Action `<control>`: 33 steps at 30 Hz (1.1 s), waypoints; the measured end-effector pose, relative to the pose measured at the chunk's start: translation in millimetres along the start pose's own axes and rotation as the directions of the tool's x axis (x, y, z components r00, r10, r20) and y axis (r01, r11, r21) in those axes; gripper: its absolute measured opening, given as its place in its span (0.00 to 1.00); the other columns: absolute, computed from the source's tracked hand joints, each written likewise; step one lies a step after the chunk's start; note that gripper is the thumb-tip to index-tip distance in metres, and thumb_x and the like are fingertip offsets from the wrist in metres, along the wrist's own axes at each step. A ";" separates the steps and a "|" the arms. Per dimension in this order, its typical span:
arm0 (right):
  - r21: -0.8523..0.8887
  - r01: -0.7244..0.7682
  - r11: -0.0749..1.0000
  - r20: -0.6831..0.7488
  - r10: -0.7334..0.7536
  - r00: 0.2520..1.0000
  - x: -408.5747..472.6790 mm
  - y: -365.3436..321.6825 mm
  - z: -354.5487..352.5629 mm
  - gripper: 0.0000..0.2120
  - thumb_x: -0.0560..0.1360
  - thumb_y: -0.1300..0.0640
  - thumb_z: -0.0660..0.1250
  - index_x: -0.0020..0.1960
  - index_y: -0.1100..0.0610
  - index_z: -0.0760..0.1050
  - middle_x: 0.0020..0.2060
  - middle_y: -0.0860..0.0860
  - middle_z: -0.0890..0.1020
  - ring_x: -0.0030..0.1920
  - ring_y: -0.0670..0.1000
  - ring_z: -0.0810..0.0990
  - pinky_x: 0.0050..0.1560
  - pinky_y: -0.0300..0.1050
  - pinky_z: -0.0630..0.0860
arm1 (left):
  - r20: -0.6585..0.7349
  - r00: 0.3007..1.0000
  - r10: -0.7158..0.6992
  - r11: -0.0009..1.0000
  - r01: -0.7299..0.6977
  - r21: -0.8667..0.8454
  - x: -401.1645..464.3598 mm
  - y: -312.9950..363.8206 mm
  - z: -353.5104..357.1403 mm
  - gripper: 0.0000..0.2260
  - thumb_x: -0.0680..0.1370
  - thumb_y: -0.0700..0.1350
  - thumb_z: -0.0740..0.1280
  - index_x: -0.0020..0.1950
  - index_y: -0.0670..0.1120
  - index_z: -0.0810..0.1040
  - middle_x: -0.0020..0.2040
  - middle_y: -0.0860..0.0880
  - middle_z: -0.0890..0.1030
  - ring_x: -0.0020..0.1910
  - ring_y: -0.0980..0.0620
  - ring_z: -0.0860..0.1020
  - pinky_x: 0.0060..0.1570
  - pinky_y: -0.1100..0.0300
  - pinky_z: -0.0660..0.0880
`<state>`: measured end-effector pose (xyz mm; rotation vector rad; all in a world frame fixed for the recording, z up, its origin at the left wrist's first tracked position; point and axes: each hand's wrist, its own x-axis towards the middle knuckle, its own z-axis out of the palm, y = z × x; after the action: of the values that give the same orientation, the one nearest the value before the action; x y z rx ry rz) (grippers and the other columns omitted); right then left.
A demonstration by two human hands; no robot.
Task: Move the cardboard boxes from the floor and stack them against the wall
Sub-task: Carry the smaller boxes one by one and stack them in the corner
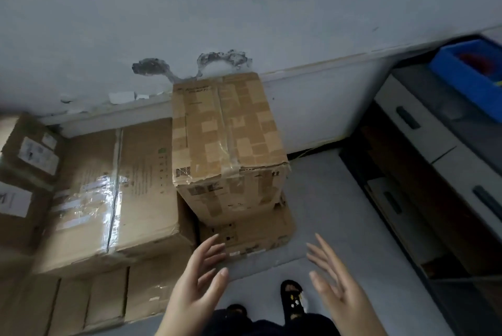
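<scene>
A taped cardboard box [225,129] sits on top of a lower cardboard box [250,232], both stacked against the grey wall [271,9]. To their left lies a wide box with shiny tape [114,194] on more boxes. My left hand [195,289] hovers with fingers spread, just in front of the lower box and apart from it. My right hand [339,289] is also spread and empty, to the right of the stack above the floor.
More cardboard boxes [27,161] stand at the far left. A cabinet with drawers [423,145] lines the right side, with a blue bin [472,69] on top. Grey floor [326,199] shows between stack and cabinet. My sandalled feet [292,297] are below.
</scene>
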<state>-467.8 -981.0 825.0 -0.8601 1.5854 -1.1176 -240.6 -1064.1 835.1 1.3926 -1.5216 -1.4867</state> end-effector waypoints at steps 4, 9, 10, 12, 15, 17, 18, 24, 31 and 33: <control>0.101 0.008 0.995 -0.229 0.016 0.973 -37.7 12.8 46.4 0.45 0.55 0.21 0.65 0.68 0.38 0.63 0.60 0.28 0.74 0.62 0.34 0.73 0.50 0.25 0.71 | 0.194 0.980 0.044 0.997 -0.055 0.054 9.0 -4.5 -29.9 0.21 0.71 0.49 0.67 0.63 0.58 0.70 0.56 0.63 0.79 0.57 0.61 0.78 0.58 0.59 0.73; 0.205 0.031 0.978 -0.491 0.076 0.868 -101.4 36.6 94.9 0.45 0.56 0.23 0.66 0.68 0.42 0.65 0.61 0.31 0.75 0.62 0.37 0.74 0.51 0.26 0.71 | 0.430 0.901 0.054 0.991 -0.100 0.084 5.7 -16.5 -49.3 0.19 0.75 0.41 0.68 0.63 0.58 0.70 0.55 0.60 0.80 0.57 0.61 0.78 0.54 0.69 0.74; 0.223 0.041 0.974 -0.543 0.089 0.835 -114.4 38.4 102.8 0.45 0.56 0.23 0.67 0.68 0.42 0.66 0.61 0.32 0.76 0.62 0.38 0.75 0.52 0.26 0.71 | 0.475 0.878 0.060 0.989 -0.118 0.093 2.7 -15.4 -50.7 0.20 0.76 0.40 0.68 0.63 0.57 0.70 0.55 0.56 0.81 0.57 0.61 0.78 0.53 0.70 0.74; 0.251 0.075 0.965 -0.646 0.109 0.755 -139.6 41.7 116.3 0.44 0.56 0.24 0.69 0.67 0.43 0.68 0.60 0.34 0.77 0.61 0.40 0.76 0.52 0.27 0.72 | 0.559 0.827 0.069 0.985 -0.146 0.094 -4.0 -11.8 -50.9 0.21 0.75 0.35 0.66 0.62 0.56 0.70 0.56 0.51 0.81 0.55 0.60 0.79 0.51 0.71 0.74; 0.257 0.136 0.957 -0.792 0.128 0.598 -177.5 49.4 132.4 0.31 0.64 0.38 0.72 0.65 0.36 0.71 0.58 0.34 0.78 0.59 0.40 0.77 0.52 0.29 0.73 | 0.676 0.731 0.092 0.980 -0.188 0.070 -17.3 -9.0 -40.9 0.20 0.74 0.36 0.65 0.62 0.53 0.71 0.57 0.47 0.80 0.54 0.58 0.80 0.49 0.71 0.74; 0.266 0.157 0.951 -0.858 0.159 0.489 -208.6 58.3 141.7 0.25 0.69 0.45 0.71 0.65 0.37 0.70 0.56 0.33 0.79 0.59 0.40 0.78 0.52 0.31 0.75 | 0.745 0.657 0.114 0.977 -0.208 0.035 -32.0 -8.5 -28.4 0.19 0.71 0.42 0.67 0.62 0.51 0.71 0.57 0.45 0.80 0.54 0.56 0.80 0.49 0.71 0.74; 0.287 0.157 0.945 -0.878 0.193 0.438 -225.4 63.7 146.8 0.23 0.72 0.50 0.69 0.65 0.39 0.69 0.56 0.33 0.79 0.59 0.40 0.78 0.52 0.33 0.76 | 0.775 0.620 0.123 0.977 -0.211 0.014 -41.3 -9.0 -21.4 0.19 0.71 0.45 0.69 0.61 0.50 0.71 0.57 0.44 0.80 0.53 0.55 0.81 0.49 0.71 0.75; 0.360 0.168 0.918 -0.931 0.343 0.120 -345.5 90.3 204.1 0.23 0.75 0.57 0.68 0.65 0.41 0.68 0.56 0.33 0.79 0.58 0.37 0.78 0.52 0.36 0.77 | 0.933 0.336 0.130 0.966 -0.256 -0.042 -131.5 -33.0 18.2 0.18 0.72 0.43 0.66 0.61 0.51 0.72 0.53 0.46 0.82 0.53 0.53 0.81 0.48 0.68 0.76; 0.422 0.261 0.868 -0.822 0.488 -0.293 -506.2 132.3 303.1 0.23 0.75 0.57 0.67 0.60 0.30 0.70 0.57 0.34 0.79 0.58 0.39 0.79 0.54 0.42 0.76 | 0.995 -0.100 0.012 0.951 -0.306 -0.042 -302.3 -85.0 41.2 0.23 0.66 0.49 0.69 0.60 0.50 0.72 0.55 0.54 0.82 0.50 0.53 0.82 0.48 0.66 0.77; 0.423 0.307 0.853 -0.754 0.519 -0.403 -540.8 139.4 328.6 0.22 0.74 0.55 0.68 0.62 0.33 0.71 0.56 0.39 0.81 0.57 0.39 0.79 0.54 0.42 0.77 | 0.976 -0.214 -0.034 0.943 -0.330 -0.039 -347.6 -96.2 44.5 0.24 0.65 0.50 0.68 0.61 0.50 0.72 0.55 0.55 0.81 0.50 0.54 0.82 0.48 0.66 0.77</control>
<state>-5.7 -526.8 828.5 1.4178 2.2793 -2.2077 -159.0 -710.3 820.9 -0.5354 -2.6743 -2.4320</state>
